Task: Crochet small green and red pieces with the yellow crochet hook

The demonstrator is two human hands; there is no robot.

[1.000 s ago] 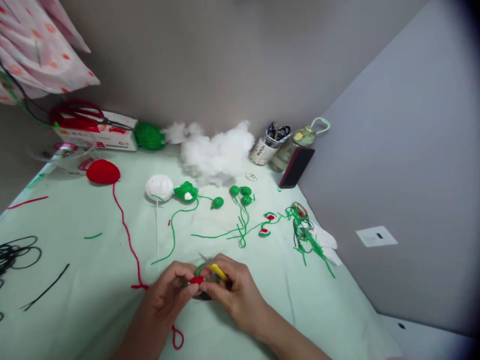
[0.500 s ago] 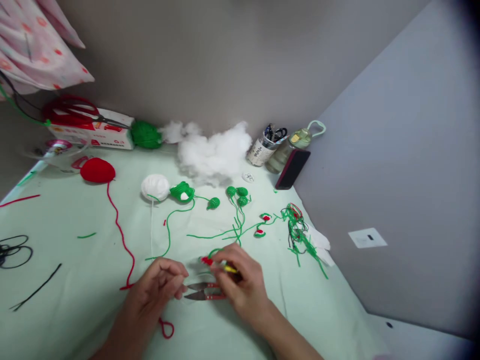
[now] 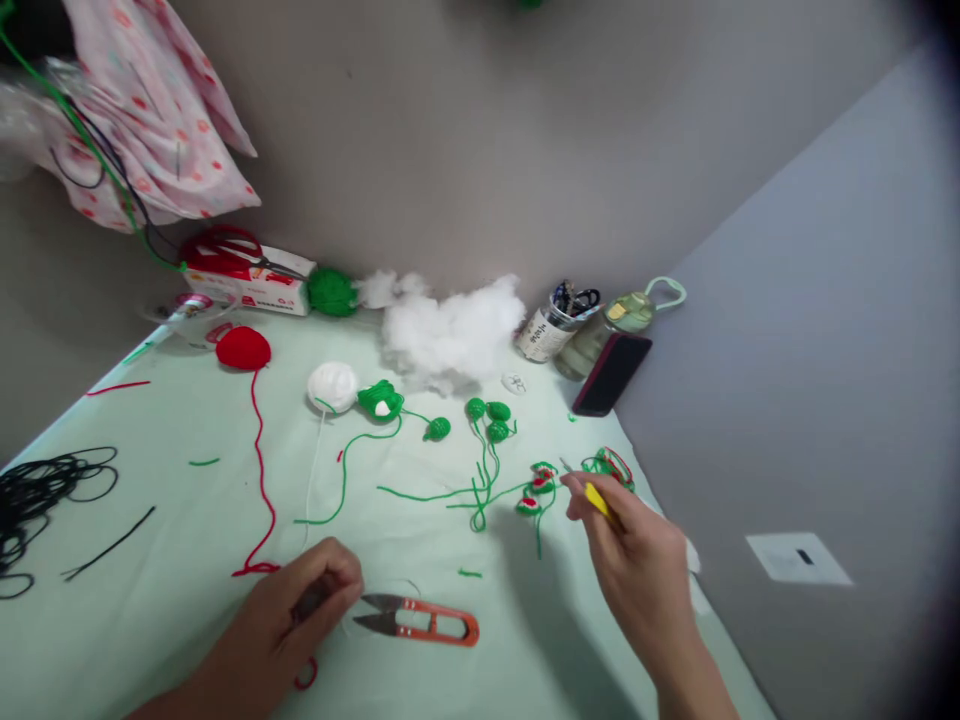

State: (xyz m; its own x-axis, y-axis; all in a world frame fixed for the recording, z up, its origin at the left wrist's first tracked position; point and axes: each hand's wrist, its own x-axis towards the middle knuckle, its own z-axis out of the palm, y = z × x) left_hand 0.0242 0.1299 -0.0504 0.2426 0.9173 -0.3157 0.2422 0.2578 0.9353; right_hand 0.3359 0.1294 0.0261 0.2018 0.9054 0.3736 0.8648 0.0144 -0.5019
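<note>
My right hand (image 3: pixel 626 530) is closed around a yellow-handled crochet hook (image 3: pixel 598 500), its thin tip pointing up and left. Just left of that hand lie small crocheted pieces in green, white and red (image 3: pixel 529 505), with green tails. At the front left, my left hand (image 3: pixel 315 590) has its thumb and fingers pinched together; what they hold, if anything, does not show. Orange thread snips (image 3: pixel 431 620) lie with blades apart just right of my left fingers. A red yarn loop (image 3: pixel 306 675) shows below the left hand.
Red (image 3: pixel 244 348), white (image 3: pixel 332 387) and green yarn balls (image 3: pixel 381 400) stand at mid-left. Behind are stuffing (image 3: pixel 454 335), a pen can (image 3: pixel 547 330), a bottle (image 3: pixel 581 350) and a phone (image 3: pixel 613 375). Several green crocheted balls (image 3: pixel 497 431) lie centrally; black cord (image 3: pixel 45 500) is at left.
My right hand has moved right, away from the snips, and let go of a crocheted piece, now beside the others. My left hand has stayed near the snips. The view has shifted.
</note>
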